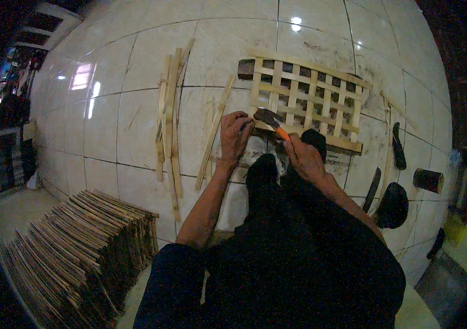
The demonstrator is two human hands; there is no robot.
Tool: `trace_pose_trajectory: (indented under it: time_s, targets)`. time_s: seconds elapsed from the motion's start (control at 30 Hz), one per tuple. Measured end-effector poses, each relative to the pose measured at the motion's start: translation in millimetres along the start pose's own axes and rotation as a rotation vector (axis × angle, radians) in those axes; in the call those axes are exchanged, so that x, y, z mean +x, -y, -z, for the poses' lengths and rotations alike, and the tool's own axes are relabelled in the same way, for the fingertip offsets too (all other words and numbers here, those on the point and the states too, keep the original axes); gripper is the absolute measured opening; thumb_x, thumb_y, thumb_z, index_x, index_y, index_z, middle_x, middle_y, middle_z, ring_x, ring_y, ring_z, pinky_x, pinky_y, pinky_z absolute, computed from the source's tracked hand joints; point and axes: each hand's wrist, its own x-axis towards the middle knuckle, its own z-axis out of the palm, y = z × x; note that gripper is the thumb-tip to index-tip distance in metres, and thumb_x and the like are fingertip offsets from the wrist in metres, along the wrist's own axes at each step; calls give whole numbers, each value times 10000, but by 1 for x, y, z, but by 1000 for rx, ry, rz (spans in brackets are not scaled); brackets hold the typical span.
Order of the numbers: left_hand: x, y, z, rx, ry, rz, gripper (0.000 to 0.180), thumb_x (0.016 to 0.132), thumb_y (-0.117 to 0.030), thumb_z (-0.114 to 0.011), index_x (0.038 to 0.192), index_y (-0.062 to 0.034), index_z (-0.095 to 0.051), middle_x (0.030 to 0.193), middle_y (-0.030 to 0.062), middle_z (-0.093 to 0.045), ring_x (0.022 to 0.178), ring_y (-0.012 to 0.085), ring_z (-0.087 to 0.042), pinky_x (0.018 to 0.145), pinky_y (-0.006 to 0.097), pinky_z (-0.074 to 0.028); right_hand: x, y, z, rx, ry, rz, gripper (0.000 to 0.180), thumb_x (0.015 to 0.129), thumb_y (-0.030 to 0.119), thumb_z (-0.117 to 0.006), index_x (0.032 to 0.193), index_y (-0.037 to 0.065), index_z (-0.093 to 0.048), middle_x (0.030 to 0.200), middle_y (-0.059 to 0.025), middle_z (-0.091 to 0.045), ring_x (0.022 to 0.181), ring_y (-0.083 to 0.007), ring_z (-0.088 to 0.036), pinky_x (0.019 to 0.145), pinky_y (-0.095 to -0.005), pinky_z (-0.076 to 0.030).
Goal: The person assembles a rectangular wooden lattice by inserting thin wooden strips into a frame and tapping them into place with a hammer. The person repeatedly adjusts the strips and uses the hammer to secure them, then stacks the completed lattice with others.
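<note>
A woven lattice of pale bamboo strips [311, 97] lies on the tiled floor in front of me, raised on dark wooden blocks. My right hand [305, 158] grips a hammer [280, 131] by its orange handle, and the dark head rests over the near left corner of the lattice. At that same corner my left hand [235, 138] has its fingers pinched together. What they hold, if anything, is too small to make out. My dark-covered feet are just below the lattice's near edge.
Loose bamboo strips [171, 118] lie left of the lattice. A large stack of slatted pieces [82, 241] fills the lower left. To the right are a dark-handled tool [399, 147], a curved dark blade [372, 189], a round black object [393, 205] and a short wooden block [428, 180].
</note>
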Motion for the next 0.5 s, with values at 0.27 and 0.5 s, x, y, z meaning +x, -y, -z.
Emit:
trace_pose_trajectory:
  time_s: [0.27, 0.5]
  targets:
    - [5, 6, 11, 179, -131, 126, 323, 841, -142, -648, 1143, -36, -604, 1093, 177, -587, 1039, 346, -522, 916, 416, -410, -5, 0, 3, 72, 4, -13, 163, 983, 198, -456, 1005, 39, -431, 550, -185, -484, 460, -372, -509, 420, -454, -354]
    - [4, 12, 2, 39, -15, 284, 353, 889, -226, -599, 1155, 6, -596, 1017, 198, -611, 948, 332, -576, 862, 407, -431, 3, 0, 6, -58, 55, 50, 187, 965, 196, -488, 1054, 35, -452, 630, -220, -555, 573, -404, -577, 476, -480, -405]
